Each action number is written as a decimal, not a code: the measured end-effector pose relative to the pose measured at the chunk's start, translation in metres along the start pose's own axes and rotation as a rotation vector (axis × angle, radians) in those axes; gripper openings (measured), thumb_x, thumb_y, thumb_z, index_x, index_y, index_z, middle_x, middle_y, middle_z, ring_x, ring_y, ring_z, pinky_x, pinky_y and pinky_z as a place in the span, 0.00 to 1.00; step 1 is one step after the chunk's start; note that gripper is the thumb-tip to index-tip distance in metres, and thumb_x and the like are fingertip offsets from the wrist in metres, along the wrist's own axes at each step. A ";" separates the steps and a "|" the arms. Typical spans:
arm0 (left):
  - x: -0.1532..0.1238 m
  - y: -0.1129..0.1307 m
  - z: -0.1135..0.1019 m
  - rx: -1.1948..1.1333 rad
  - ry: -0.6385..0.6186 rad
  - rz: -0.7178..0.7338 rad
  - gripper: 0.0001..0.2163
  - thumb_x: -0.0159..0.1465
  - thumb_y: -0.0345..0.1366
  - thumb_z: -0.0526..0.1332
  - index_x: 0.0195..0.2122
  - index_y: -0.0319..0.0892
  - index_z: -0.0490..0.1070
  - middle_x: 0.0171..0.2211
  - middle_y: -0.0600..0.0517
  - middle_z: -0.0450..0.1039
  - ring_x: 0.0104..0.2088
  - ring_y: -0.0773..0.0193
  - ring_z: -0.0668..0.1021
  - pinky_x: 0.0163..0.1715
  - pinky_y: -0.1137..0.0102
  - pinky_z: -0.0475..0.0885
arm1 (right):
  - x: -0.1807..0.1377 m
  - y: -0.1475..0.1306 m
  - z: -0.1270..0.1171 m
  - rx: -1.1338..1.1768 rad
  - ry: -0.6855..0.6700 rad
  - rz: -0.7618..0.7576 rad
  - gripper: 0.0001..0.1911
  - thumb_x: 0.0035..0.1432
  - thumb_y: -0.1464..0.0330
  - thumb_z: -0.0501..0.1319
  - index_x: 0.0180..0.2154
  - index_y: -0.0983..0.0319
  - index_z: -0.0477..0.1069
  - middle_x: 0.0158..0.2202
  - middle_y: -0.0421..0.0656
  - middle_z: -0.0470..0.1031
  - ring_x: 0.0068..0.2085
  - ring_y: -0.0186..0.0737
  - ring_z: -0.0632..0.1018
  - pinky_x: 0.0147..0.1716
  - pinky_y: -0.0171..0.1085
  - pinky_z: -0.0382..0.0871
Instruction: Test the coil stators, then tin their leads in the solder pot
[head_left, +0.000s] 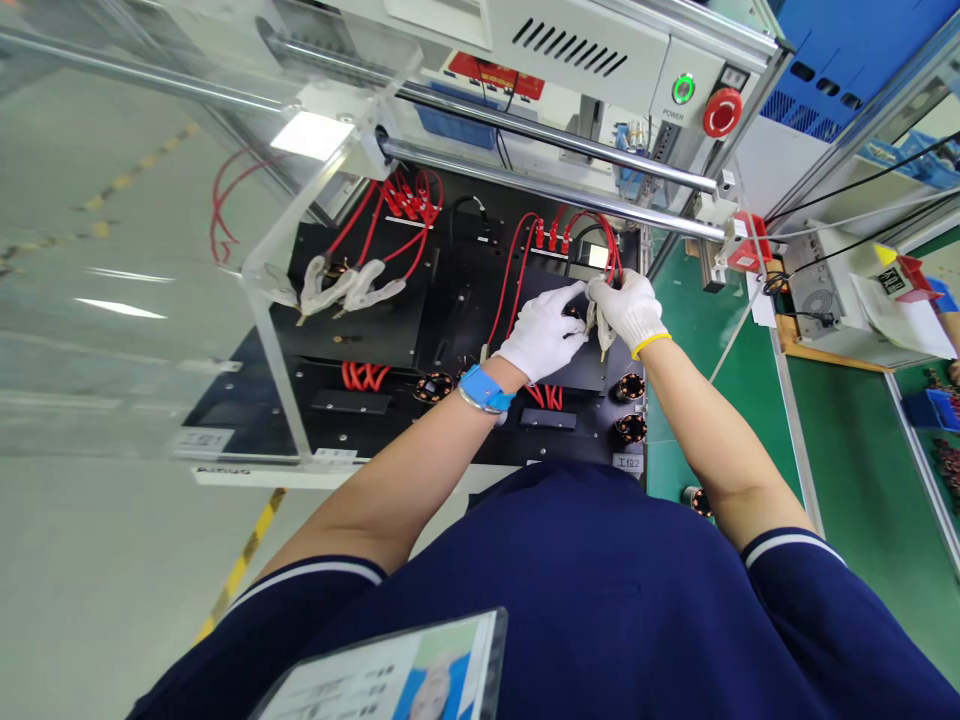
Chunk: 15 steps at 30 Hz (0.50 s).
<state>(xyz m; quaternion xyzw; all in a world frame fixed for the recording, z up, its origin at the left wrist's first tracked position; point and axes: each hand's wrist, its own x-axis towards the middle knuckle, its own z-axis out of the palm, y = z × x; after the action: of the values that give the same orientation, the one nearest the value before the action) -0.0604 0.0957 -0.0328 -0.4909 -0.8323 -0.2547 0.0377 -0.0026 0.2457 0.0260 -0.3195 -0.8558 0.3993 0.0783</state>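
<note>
My right hand [630,308], in a white glove with a yellow cuff, is closed around a white test clip [604,338] with red wires running up from it. Beside it, my left hand [544,332], also gloved, has its fingers bent and together at the same spot. What its fingertips hold is hidden; a small dark part [574,312] shows between the hands. Both hands are over the right black plate [581,372] of the fixture. Red wires [517,270] lead from red plugs [553,238] behind it. Two more white clips [360,290] lie on the left plate [360,335].
Copper-wound stators [433,387] sit on the black base, with two others [630,428] at its right edge. Metal rails [555,190] cross above the fixture. A transparent cover [262,340] stands left. The red emergency stop button [722,113] is upper right, above a green mat [686,330].
</note>
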 end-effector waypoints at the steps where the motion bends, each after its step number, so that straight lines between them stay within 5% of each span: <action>1: 0.000 0.002 0.000 0.011 0.001 -0.003 0.08 0.61 0.36 0.62 0.33 0.42 0.81 0.67 0.49 0.61 0.61 0.48 0.70 0.58 0.54 0.68 | 0.000 0.001 0.000 0.002 0.003 -0.005 0.17 0.53 0.54 0.60 0.38 0.59 0.74 0.34 0.43 0.79 0.36 0.42 0.79 0.41 0.38 0.71; 15: 0.002 0.006 0.004 0.057 0.009 -0.039 0.11 0.61 0.36 0.60 0.35 0.41 0.82 0.64 0.45 0.66 0.59 0.45 0.71 0.56 0.50 0.68 | -0.002 0.001 -0.005 0.055 -0.022 0.010 0.19 0.51 0.58 0.66 0.43 0.59 0.74 0.39 0.41 0.79 0.39 0.41 0.79 0.44 0.37 0.72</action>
<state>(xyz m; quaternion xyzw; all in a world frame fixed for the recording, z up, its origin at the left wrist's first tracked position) -0.0554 0.1019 -0.0333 -0.4719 -0.8485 -0.2340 0.0504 0.0014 0.2485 0.0285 -0.3169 -0.8438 0.4264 0.0757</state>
